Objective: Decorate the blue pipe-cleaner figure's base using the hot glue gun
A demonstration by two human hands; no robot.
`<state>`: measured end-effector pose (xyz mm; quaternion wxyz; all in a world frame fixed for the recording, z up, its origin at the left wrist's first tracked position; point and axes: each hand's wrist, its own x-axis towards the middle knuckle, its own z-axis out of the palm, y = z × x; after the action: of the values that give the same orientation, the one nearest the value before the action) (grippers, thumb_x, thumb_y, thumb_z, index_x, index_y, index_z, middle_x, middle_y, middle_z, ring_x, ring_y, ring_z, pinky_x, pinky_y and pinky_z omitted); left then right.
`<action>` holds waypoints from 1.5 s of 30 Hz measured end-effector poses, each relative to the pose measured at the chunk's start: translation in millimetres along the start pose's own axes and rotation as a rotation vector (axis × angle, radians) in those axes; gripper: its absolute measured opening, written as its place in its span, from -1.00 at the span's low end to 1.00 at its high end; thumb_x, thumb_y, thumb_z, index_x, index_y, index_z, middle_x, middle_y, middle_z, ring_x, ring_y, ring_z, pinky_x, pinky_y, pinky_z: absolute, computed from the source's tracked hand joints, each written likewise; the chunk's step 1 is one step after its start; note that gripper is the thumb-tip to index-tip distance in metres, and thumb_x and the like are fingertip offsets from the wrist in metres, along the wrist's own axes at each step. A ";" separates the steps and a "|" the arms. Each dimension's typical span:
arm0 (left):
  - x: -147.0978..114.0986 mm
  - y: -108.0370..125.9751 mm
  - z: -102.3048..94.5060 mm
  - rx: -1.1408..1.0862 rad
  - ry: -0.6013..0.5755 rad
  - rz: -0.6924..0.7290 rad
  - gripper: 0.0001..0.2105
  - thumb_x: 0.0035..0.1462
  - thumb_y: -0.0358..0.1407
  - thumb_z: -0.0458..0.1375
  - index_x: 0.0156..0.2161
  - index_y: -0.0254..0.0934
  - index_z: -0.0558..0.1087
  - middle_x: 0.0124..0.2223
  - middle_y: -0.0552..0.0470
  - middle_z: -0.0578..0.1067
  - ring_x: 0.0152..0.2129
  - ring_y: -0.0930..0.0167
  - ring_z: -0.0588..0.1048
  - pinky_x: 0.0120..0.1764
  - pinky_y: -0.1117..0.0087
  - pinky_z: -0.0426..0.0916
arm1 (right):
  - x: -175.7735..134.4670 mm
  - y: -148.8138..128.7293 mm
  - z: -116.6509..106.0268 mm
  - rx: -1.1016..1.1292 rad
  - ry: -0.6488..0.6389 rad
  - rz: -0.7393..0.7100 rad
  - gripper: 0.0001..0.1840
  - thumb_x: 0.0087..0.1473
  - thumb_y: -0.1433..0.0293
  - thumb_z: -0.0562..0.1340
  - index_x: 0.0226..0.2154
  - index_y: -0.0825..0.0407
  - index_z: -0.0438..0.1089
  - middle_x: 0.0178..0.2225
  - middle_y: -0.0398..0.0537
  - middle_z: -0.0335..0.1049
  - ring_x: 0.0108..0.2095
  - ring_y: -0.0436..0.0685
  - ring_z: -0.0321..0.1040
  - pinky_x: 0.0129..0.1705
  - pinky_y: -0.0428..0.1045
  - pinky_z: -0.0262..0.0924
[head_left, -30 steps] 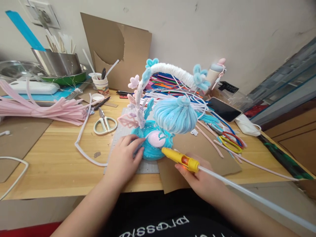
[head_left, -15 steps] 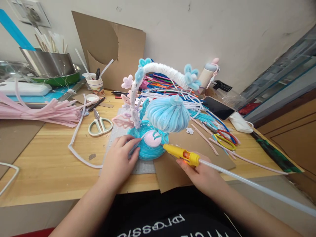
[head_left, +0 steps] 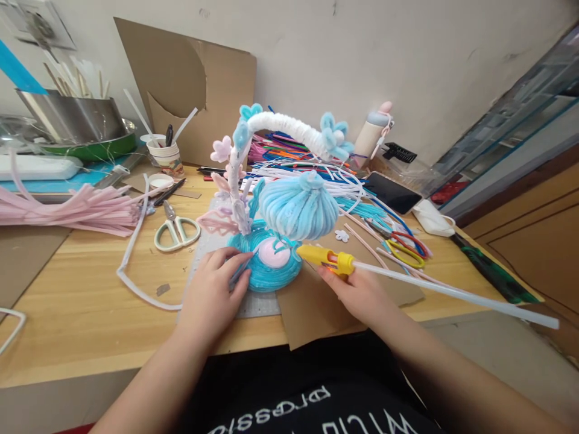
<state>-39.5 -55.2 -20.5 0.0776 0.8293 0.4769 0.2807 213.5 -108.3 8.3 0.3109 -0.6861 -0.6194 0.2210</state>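
Observation:
A lamp-shaped craft of pipe cleaners has a round turquoise base (head_left: 266,280) with a pink centre (head_left: 274,253), a white arch (head_left: 289,125) and a light-blue pleated shade (head_left: 298,208). My left hand (head_left: 217,283) is closed at the base's left side. Between its fingers runs a grey-blue pipe cleaner (head_left: 239,265), partly hidden by them. My right hand (head_left: 362,295) grips a yellow hot glue gun (head_left: 321,256), its nozzle close to the base's right edge under the shade. A long clear glue stick (head_left: 452,293) sticks out of its back. Whether the nozzle touches the base, I cannot tell.
White-handled scissors (head_left: 177,232) lie to the left, beyond them a pink pipe-cleaner bundle (head_left: 76,208). Coloured pipe cleaners (head_left: 289,154) pile up behind the craft. On the right are a phone (head_left: 392,191) and yellow-and-red-handled scissors (head_left: 404,253). Cardboard (head_left: 312,313) lies under my right hand.
The view has shifted slightly, so the scene sits further left. The glue gun has tilted a little, and its glue stick's far end now shows. Both hands keep their grip.

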 end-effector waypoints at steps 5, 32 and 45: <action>0.5 0.2 -0.1 -0.003 -0.003 -0.003 -0.73 0.22 -0.24 0.02 -0.02 -0.17 0.43 -0.05 -0.03 0.40 -0.09 0.27 0.35 0.00 0.16 0.29 | 4.8 1.8 4.2 0.017 -0.017 0.015 -0.57 0.10 0.11 0.11 -0.10 0.00 0.42 -0.16 0.04 0.51 -0.11 0.26 0.44 -0.10 0.13 0.33; 0.6 2.0 -0.9 -0.005 -0.010 -0.008 -0.72 0.22 -0.25 0.03 -0.01 -0.18 0.44 -0.06 -0.04 0.41 -0.10 0.28 0.35 -0.01 0.17 0.30 | -19.4 6.0 0.7 0.050 -0.117 -0.072 -0.67 0.11 0.15 0.13 -0.17 -0.04 0.43 -0.22 -0.02 0.52 -0.19 0.20 0.46 -0.12 0.08 0.34; -0.3 1.5 0.0 -0.010 0.001 -0.011 -0.73 0.20 -0.27 0.04 -0.01 -0.14 0.44 -0.06 -0.04 0.42 -0.11 0.26 0.36 -0.03 0.14 0.31 | -23.9 2.4 5.2 0.052 -0.178 -0.104 -0.72 0.13 0.19 0.13 -0.27 -0.01 0.47 -0.29 0.00 0.51 -0.25 0.20 0.46 -0.18 0.10 0.36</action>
<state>-38.5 -56.2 -20.0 0.0832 0.8261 0.4801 0.2830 208.4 -131.2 0.9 0.2835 -0.6224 -0.6734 0.2807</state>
